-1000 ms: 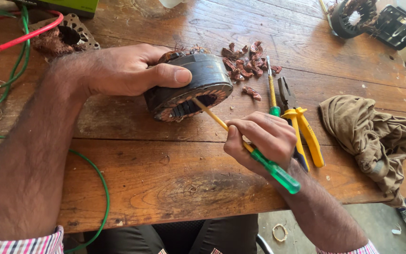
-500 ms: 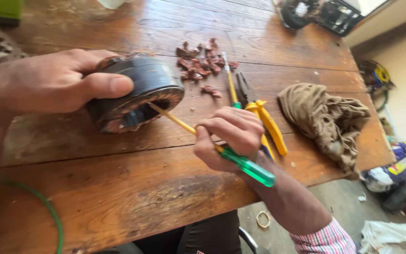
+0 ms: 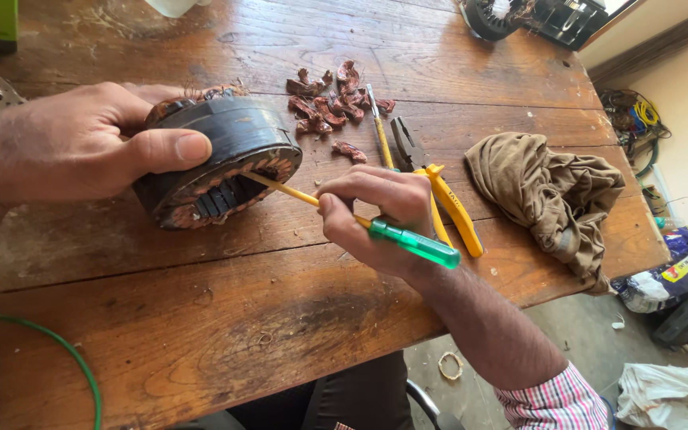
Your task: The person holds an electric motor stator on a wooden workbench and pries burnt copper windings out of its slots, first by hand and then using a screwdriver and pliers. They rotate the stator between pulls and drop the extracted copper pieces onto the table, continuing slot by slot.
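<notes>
My left hand [image 3: 81,147] grips a round black motor stator [image 3: 220,159] with copper windings, tilted on its edge on the wooden table [image 3: 280,318]. The thumb lies across its top rim. My right hand [image 3: 380,215] holds a screwdriver [image 3: 408,243] with a green transparent handle and a yellow shaft. Its tip is pushed into the slots on the stator's open face. Just behind my right hand lie yellow-handled pliers [image 3: 447,203] and a second thin screwdriver [image 3: 377,131].
A pile of reddish-brown scraps [image 3: 328,99] lies behind the stator. A crumpled brown cloth [image 3: 551,195] sits at the table's right end. A green wire [image 3: 57,354] curves at the front left. Bags and clutter cover the floor [image 3: 678,302] on the right.
The view has shifted right and a little closer. Both hands keep their hold; the screwdriver tip stays in the stator's slots.
</notes>
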A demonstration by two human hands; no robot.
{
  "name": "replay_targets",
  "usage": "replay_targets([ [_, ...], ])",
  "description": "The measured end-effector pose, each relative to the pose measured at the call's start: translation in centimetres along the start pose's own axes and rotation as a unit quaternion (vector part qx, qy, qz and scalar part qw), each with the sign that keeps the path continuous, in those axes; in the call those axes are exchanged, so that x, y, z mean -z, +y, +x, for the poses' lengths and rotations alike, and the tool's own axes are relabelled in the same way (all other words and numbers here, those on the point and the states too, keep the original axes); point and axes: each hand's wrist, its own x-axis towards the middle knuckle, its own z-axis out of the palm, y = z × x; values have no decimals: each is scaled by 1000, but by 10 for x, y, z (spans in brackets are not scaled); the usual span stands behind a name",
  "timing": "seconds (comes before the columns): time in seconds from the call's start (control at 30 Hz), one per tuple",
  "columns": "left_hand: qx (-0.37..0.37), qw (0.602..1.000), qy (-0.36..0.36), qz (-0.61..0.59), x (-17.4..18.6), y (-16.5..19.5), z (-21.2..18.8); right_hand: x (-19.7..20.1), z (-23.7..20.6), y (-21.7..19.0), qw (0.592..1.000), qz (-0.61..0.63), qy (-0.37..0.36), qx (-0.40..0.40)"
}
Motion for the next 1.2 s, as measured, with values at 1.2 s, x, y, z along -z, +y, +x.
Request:
replay_targets([
  [1.2, -71, 996, 44, -30, 9, 34, -18, -3, 5, -4, 999, -29, -18, 21],
])
